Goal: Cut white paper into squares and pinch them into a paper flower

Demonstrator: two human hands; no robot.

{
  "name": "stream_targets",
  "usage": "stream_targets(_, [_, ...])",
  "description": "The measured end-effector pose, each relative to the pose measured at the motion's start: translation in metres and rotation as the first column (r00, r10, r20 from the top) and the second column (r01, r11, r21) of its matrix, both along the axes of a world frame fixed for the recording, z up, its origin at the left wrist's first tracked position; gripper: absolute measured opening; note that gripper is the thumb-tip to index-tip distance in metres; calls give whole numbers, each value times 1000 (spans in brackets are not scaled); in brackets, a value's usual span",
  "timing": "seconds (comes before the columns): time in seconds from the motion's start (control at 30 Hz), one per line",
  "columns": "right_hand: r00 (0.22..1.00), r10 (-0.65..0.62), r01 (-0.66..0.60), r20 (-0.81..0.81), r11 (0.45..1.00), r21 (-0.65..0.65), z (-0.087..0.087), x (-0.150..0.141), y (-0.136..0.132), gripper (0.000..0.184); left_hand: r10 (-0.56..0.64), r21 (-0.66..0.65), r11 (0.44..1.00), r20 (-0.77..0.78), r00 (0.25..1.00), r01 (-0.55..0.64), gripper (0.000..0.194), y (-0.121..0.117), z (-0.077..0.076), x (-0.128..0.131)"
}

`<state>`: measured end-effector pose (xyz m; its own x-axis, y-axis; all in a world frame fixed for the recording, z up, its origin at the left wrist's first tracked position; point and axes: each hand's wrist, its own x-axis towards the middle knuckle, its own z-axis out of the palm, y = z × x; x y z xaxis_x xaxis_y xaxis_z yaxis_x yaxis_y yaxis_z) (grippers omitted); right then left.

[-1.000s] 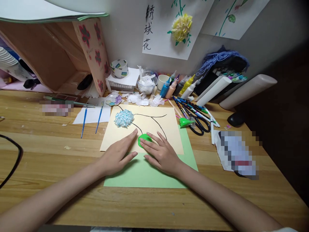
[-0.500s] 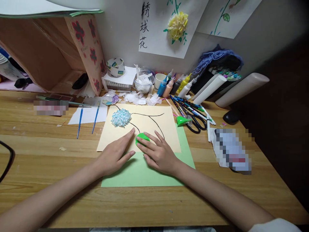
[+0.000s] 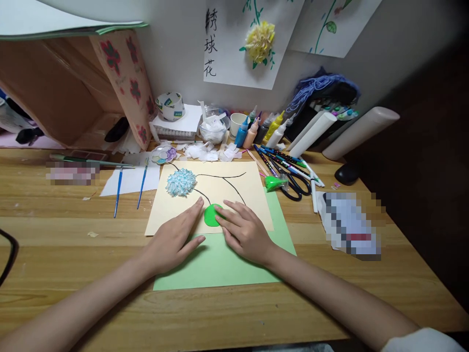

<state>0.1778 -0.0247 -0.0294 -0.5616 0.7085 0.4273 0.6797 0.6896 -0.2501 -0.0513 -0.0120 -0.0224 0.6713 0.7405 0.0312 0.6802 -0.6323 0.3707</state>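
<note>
A flat, round piece of bright green clay [image 3: 211,216] lies near the front edge of a cream sheet of paper [image 3: 183,208], at the lower end of a drawn black stem. My right hand [image 3: 246,230] rests with fingers stretched out, its fingertips touching the clay's right side. Flat on the paper to the left of the clay lies my left hand [image 3: 176,239], fingers extended and holding nothing. A fluffy blue and white flower [image 3: 181,182] sits on the sheet's upper left, joined to curved black lines. Beneath the cream sheet is a light green sheet [image 3: 205,269].
Behind the paper stand paint bottles [image 3: 252,133], a paper cup [image 3: 239,125] and a bowl of paper scraps [image 3: 213,130]. To the right lie black scissors [image 3: 293,190], pens, and a green clay packet [image 3: 274,183]. Paintbrushes [image 3: 118,192] lie left, near a patterned box [image 3: 126,88].
My right hand has shifted slightly to the right, uncovering more of the green clay. My left hand stays in about the same place. The whole view has moved a little.
</note>
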Motion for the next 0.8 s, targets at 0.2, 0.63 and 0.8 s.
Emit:
stream_targets(0.2, [1000, -11, 11, -24, 1000, -8, -1, 1, 1, 38, -86, 46, 995, -39, 996, 88, 70, 1, 1, 2])
stream_targets(0.63, [993, -75, 78, -86, 996, 40, -1, 4, 1, 28, -223, 59, 971, -102, 969, 230, 72, 6, 2, 3])
stream_targets(0.8, [992, -52, 58, -113, 997, 53, -3, 3, 3, 24, -230, 49, 971, -105, 968, 236, 77, 6, 4, 6])
